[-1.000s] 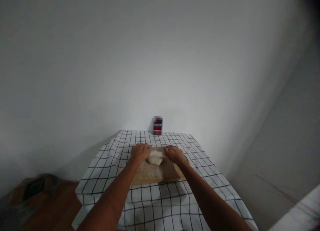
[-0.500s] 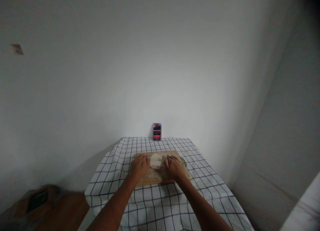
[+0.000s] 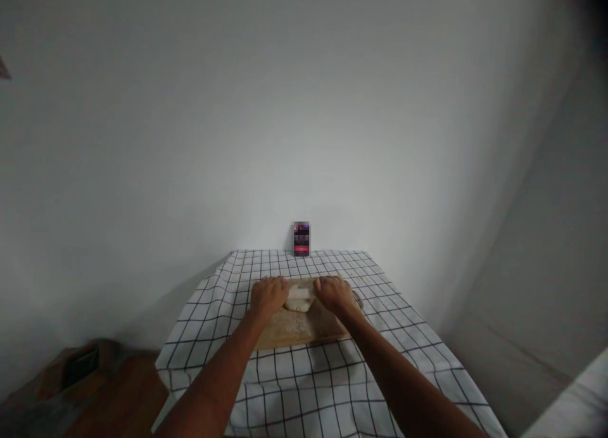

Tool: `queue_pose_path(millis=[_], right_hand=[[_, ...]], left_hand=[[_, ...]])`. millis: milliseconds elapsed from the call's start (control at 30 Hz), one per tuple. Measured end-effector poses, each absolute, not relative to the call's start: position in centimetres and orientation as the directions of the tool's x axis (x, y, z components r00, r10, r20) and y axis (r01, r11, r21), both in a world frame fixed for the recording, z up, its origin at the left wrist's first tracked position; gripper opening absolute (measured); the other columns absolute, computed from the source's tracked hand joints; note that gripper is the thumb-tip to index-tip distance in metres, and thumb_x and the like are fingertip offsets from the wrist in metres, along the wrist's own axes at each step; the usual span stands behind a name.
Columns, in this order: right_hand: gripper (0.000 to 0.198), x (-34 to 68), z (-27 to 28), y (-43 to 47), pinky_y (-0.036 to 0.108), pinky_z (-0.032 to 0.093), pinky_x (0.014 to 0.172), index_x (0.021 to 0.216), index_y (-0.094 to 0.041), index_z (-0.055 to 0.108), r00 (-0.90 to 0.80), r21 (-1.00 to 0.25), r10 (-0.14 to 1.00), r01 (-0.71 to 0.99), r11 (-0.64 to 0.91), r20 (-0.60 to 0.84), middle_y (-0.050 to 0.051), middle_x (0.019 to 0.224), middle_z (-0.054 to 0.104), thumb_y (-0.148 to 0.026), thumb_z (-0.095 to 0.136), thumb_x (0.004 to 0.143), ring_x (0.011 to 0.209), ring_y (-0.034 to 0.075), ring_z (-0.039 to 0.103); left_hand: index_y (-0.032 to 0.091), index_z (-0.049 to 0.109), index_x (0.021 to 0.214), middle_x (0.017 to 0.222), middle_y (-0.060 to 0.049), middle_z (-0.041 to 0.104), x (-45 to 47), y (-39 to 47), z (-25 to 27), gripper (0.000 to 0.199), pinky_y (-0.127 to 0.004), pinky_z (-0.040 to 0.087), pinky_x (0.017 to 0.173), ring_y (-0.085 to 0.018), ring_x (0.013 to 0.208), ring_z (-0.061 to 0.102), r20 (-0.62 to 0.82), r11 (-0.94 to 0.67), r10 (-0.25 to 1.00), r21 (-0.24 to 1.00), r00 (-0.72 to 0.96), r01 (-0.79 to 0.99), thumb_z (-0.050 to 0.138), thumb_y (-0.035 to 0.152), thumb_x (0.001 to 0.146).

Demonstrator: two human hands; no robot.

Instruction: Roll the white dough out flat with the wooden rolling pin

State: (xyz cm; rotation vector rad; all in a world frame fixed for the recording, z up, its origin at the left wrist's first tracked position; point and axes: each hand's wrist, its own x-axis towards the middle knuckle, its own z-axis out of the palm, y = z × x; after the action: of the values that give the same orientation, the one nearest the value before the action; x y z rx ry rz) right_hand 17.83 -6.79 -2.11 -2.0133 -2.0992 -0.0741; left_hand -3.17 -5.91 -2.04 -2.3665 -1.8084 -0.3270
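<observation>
A pale rolling pin (image 3: pixel 301 292) lies crosswise between my hands, over a piece of white dough (image 3: pixel 298 306). My left hand (image 3: pixel 269 294) is wrapped round the pin's left end. At its other end, my right hand (image 3: pixel 334 292) grips the same pin with curled fingers. The dough rests on a wooden board (image 3: pixel 297 331), and part of it shows on the near side of the pin. Both pin ends are hidden under my hands.
A white checked cloth (image 3: pixel 285 387) covers the table. Against the wall at its far edge stands a blurred dark and red package (image 3: pixel 301 239). A round-edged item (image 3: pixel 358 299) lies partly hidden at the board's right. A brown box-like object (image 3: pixel 78 367) sits low at left.
Both hands have pushed the rolling pin forward, away from me, across the dough. The dough now shows on the near side of the pin instead of the far side. The view has shifted slightly.
</observation>
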Motion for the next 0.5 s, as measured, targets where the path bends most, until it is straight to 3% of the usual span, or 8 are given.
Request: queue_pose_path(millis=[233,500], right_hand=[[0.057,18.4,-2.0,-2.0,0.045,0.056,0.102,0.126,-0.02,0.08,0.008,-0.193,0.999,0.981,0.002,0.052,0.018,0.133,0.08,-0.041,0.028,0.113,0.124,0.034,0.075],[0.057,18.1,-1.6,1.0,0.05,0.056,0.106,0.13,-0.017,0.079,0.029,-0.208,1.0,0.978,-0.029,-0.004,0.021,0.141,0.076,-0.045,0.033,0.11,0.13,0.036,0.073]], left_hand=[[0.026,0.072,0.14,0.145,-0.009,0.077,-2.9,-1.1,-1.9,0.045,-0.049,0.052,0.117,-0.031,0.139,0.067,0.188,-0.127,0.978,0.162,0.095,0.979,0.04,0.041,0.112],[0.024,0.071,0.136,0.148,-0.013,0.076,-3.3,2.4,-2.2,0.057,-0.051,0.055,0.11,-0.032,0.135,0.071,0.046,-0.102,0.994,0.209,0.094,0.973,0.026,0.049,0.112]])
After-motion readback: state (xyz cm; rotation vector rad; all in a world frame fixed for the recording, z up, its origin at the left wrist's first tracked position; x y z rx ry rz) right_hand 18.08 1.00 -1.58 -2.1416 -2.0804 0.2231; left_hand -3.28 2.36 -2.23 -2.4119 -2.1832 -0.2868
